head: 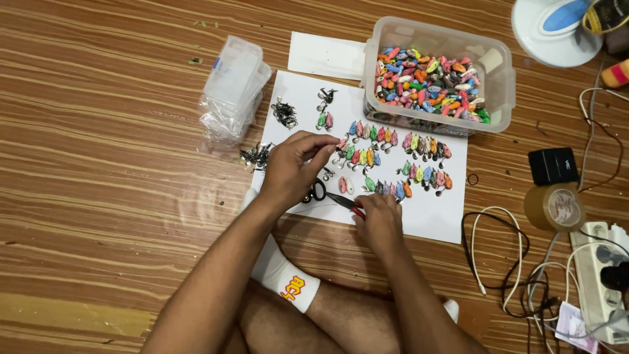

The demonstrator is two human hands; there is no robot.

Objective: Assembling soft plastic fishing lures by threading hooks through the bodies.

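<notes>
Left hand (293, 172): hovering over the near left part of the white paper sheet (432, 213), its grip pinching together on something tiny near one of the small painted lures (341, 143); I cannot tell exactly what is sitting between the fingertips.
Right hand (379, 219): resting low on the sheet's near edge, its grip clamping on the red handles of a pair of small pliers (346, 203), whose dark nose is pointing left toward the other hand.
Scissors (317, 191): lying on the sheet just under the left hand, black loops showing, partly hidden by the wrist.
Lure rows (393, 160): lying in loose rows across the middle of the sheet, many colours, each one small and oval, just beyond both hands.
Metal hooks (284, 113): sitting in little dark heaps at the sheet's left side, another heap (256, 156) spilling over its edge onto the floor.
Clear plastic tub (501, 72): standing on the far right corner of the sheet, holding a pile of the same coloured pieces.
Small clear boxes (234, 78): stacking up on the wooden floor (98, 164) left of the sheet, in a crinkled bag.
Brown tape roll (555, 207): lying on the floor to the right, near white cables (495, 252) and a power strip (599, 275).
Person: sitting cross-legged on the floor, a white sock (288, 278) showing under the left forearm.
</notes>
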